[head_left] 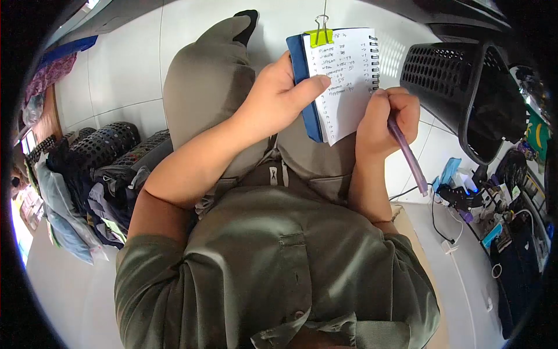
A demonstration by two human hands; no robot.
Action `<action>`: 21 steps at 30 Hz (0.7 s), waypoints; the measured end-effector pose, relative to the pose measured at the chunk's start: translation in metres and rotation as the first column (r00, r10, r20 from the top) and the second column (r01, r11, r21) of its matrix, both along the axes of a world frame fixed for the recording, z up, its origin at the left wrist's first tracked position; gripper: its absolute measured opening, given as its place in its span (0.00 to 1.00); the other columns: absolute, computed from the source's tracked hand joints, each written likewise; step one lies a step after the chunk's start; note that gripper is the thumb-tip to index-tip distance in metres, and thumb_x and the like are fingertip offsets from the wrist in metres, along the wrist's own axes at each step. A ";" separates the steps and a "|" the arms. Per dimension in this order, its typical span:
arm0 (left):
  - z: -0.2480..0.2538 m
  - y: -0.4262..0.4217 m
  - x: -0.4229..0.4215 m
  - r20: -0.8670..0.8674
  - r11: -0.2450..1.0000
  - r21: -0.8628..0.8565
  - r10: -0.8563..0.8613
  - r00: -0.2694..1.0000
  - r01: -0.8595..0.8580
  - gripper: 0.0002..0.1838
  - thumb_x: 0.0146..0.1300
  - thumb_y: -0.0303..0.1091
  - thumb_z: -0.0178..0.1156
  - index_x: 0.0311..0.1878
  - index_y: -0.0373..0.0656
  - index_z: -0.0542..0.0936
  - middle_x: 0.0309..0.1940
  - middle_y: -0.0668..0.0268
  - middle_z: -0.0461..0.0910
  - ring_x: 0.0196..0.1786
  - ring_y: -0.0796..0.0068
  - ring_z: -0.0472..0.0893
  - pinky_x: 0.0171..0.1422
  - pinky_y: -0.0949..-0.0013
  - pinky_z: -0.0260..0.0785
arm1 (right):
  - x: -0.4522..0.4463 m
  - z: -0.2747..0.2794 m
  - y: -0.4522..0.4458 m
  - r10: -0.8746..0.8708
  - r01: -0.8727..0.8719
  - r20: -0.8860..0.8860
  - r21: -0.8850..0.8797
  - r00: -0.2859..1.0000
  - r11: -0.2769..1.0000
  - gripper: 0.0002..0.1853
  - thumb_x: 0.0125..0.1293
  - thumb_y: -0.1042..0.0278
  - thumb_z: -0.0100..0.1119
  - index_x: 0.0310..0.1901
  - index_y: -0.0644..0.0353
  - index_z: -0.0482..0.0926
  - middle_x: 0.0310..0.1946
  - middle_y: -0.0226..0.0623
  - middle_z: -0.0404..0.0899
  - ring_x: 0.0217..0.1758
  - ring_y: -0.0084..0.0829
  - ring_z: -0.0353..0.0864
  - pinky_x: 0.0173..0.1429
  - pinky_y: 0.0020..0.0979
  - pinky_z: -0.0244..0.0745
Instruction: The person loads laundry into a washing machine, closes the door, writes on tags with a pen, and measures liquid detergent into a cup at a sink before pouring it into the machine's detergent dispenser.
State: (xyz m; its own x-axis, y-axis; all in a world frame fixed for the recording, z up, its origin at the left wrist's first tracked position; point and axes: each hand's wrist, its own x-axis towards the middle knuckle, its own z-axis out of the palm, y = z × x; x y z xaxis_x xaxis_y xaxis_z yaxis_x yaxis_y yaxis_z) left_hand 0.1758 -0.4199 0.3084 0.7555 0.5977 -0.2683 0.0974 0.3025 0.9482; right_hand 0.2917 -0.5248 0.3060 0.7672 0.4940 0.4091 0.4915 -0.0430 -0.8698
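Note:
A small spiral notepad with a handwritten, numbered list lies open over my lap. Its dark blue cover shows along the left side. A yellow-green binder clip pinches the top edge. My left hand grips the notepad from the left, thumb on the page and the other fingers behind it. At the right of the page, my right hand is closed around a purplish pen, whose back end points down and to the right. The writing tip is hidden by my fingers.
A black perforated basket stands tilted at the right. Beyond it are cables, a blue mask and mixed small items. Piled clothes and dark perforated baskets are at the left. White tiles cover the floor.

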 end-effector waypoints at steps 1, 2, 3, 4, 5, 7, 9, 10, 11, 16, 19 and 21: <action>0.001 0.001 0.000 0.011 1.000 -0.008 0.003 1.000 -0.003 0.17 0.58 0.31 0.55 0.49 0.34 0.69 0.41 0.61 0.78 0.44 0.77 0.76 0.50 0.72 0.68 | 0.000 0.000 0.001 0.002 -0.002 -0.023 0.007 1.000 1.000 0.08 0.47 0.85 0.50 0.21 0.63 0.61 0.15 0.33 0.64 0.18 0.22 0.61 0.24 0.22 0.60; 0.001 0.002 0.000 0.011 1.000 -0.005 0.007 1.000 -0.007 0.17 0.58 0.31 0.55 0.49 0.34 0.69 0.41 0.61 0.78 0.44 0.77 0.76 0.50 0.72 0.68 | 0.000 0.001 0.001 0.006 -0.006 -0.023 0.011 1.000 1.000 0.08 0.47 0.85 0.50 0.21 0.63 0.61 0.15 0.33 0.64 0.18 0.22 0.61 0.24 0.22 0.60; 0.003 0.001 0.000 -0.005 1.000 0.009 -0.004 1.000 0.004 0.17 0.58 0.31 0.55 0.49 0.34 0.69 0.41 0.61 0.78 0.44 0.77 0.76 0.50 0.72 0.67 | -0.001 0.004 0.000 -0.012 0.011 -0.043 -0.017 0.999 1.000 0.08 0.48 0.85 0.49 0.21 0.63 0.62 0.17 0.34 0.66 0.20 0.22 0.62 0.26 0.22 0.60; 0.003 0.002 -0.001 -0.021 1.000 0.023 -0.016 1.000 0.017 0.17 0.58 0.31 0.55 0.49 0.34 0.69 0.41 0.61 0.78 0.44 0.77 0.76 0.50 0.72 0.67 | -0.002 0.005 -0.001 -0.032 0.029 -0.063 -0.046 0.997 0.999 0.08 0.49 0.85 0.49 0.22 0.63 0.63 0.19 0.35 0.68 0.22 0.21 0.62 0.28 0.22 0.60; 0.003 0.002 -0.001 -0.024 1.000 0.022 -0.016 1.000 0.016 0.17 0.58 0.31 0.55 0.49 0.34 0.69 0.41 0.61 0.78 0.44 0.77 0.76 0.50 0.72 0.67 | -0.002 0.004 0.000 -0.031 0.028 -0.066 -0.046 0.997 0.999 0.08 0.49 0.85 0.49 0.22 0.63 0.63 0.19 0.35 0.68 0.22 0.21 0.62 0.28 0.22 0.60; 0.004 0.001 0.000 0.020 1.000 -0.031 0.000 1.000 0.001 0.17 0.58 0.31 0.55 0.49 0.34 0.69 0.41 0.62 0.78 0.44 0.77 0.75 0.50 0.73 0.67 | -0.001 0.005 0.001 -0.015 0.013 -0.046 -0.031 0.999 0.999 0.07 0.49 0.85 0.49 0.22 0.63 0.63 0.19 0.35 0.68 0.22 0.21 0.62 0.28 0.21 0.59; 0.001 0.002 0.001 0.022 1.000 -0.010 -0.003 1.000 0.004 0.16 0.58 0.30 0.55 0.49 0.34 0.69 0.41 0.63 0.78 0.44 0.78 0.75 0.50 0.73 0.67 | -0.001 0.002 0.001 -0.030 0.028 -0.061 -0.023 0.998 0.999 0.07 0.49 0.85 0.49 0.22 0.63 0.63 0.20 0.35 0.68 0.22 0.21 0.62 0.28 0.21 0.59; 0.000 0.001 0.000 0.018 1.000 0.004 -0.006 1.000 0.006 0.16 0.58 0.30 0.55 0.49 0.35 0.69 0.41 0.63 0.78 0.44 0.78 0.75 0.50 0.72 0.67 | -0.002 0.001 0.000 -0.045 0.043 -0.080 -0.023 0.996 0.999 0.07 0.49 0.84 0.49 0.22 0.64 0.63 0.20 0.35 0.68 0.22 0.21 0.62 0.28 0.21 0.60; 0.001 0.000 -0.001 0.014 1.000 0.000 -0.011 1.000 0.011 0.16 0.58 0.30 0.55 0.49 0.35 0.69 0.41 0.63 0.78 0.44 0.78 0.75 0.50 0.72 0.67 | -0.002 0.001 -0.001 -0.050 0.048 -0.084 -0.026 0.995 0.998 0.07 0.49 0.84 0.49 0.22 0.64 0.63 0.20 0.35 0.68 0.22 0.21 0.62 0.28 0.21 0.60; 0.006 0.001 0.002 -0.013 1.000 -0.015 -0.025 1.000 0.025 0.16 0.58 0.30 0.55 0.49 0.35 0.69 0.42 0.63 0.78 0.44 0.77 0.75 0.50 0.72 0.67 | 0.001 0.000 -0.005 -0.130 0.157 -0.361 0.046 0.923 0.987 0.07 0.53 0.82 0.49 0.23 0.63 0.63 0.20 0.34 0.68 0.20 0.19 0.62 0.25 0.21 0.60; 0.007 0.002 0.002 -0.028 0.995 -0.060 -0.078 0.997 0.076 0.18 0.60 0.28 0.52 0.53 0.34 0.67 0.47 0.62 0.75 0.49 0.76 0.73 0.55 0.72 0.64 | -0.002 0.005 -0.004 -0.098 0.118 -0.284 0.053 0.954 0.992 0.09 0.52 0.84 0.49 0.23 0.62 0.61 0.20 0.34 0.68 0.21 0.19 0.62 0.25 0.21 0.58; 0.006 0.002 0.003 -0.043 0.996 -0.049 -0.081 0.996 0.079 0.18 0.60 0.28 0.52 0.53 0.34 0.67 0.47 0.62 0.75 0.49 0.76 0.73 0.55 0.72 0.64 | -0.001 0.005 -0.004 -0.094 0.107 -0.247 0.038 0.964 0.994 0.09 0.52 0.84 0.49 0.22 0.62 0.61 0.20 0.34 0.68 0.21 0.19 0.62 0.25 0.21 0.58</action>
